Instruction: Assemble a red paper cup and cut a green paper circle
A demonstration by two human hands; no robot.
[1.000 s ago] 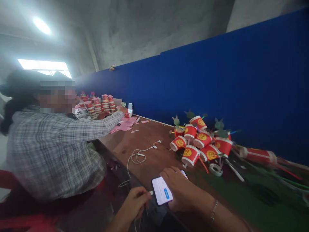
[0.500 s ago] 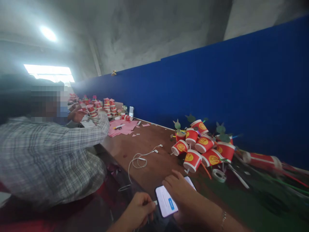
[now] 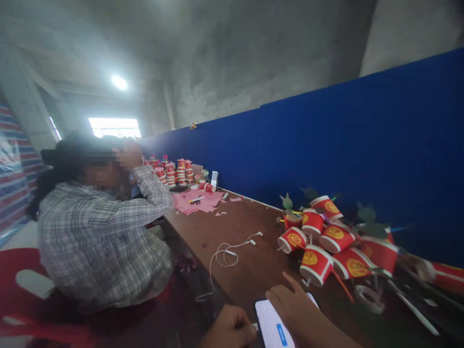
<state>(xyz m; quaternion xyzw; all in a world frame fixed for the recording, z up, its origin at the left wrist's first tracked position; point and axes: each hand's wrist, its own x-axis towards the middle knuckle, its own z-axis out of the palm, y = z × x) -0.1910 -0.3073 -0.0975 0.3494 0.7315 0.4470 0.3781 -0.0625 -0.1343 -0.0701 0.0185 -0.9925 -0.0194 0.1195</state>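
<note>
A phone [image 3: 272, 328] with a lit screen and a blue button lies at the near edge of the table. My right hand [image 3: 295, 307] rests across its far part, fingers stretched out and index finger lifted; the palm side is hidden. At the phone's left end, my left hand [image 3: 232, 327] pinches a small white plug [image 3: 255, 326] against the edge. Whether the plug is fully seated cannot be made out. White wired earphones [image 3: 229, 253] lie loosely coiled beyond my left hand, their cord running off the table's left edge.
Red paper cups [image 3: 315, 263] with yellow emblems are heaped at right, beside a tape roll [image 3: 369, 298]. Pink paper [image 3: 197, 200] with scissors [image 3: 195, 201] lies farther off. A co-worker in a plaid shirt [image 3: 108, 232] sits at left. A blue partition [image 3: 326, 145] borders the table.
The view has shifted, so the scene sits lower and farther right. The co-worker's hand has risen from the table to head height. My hands keep their places at the phone.
</note>
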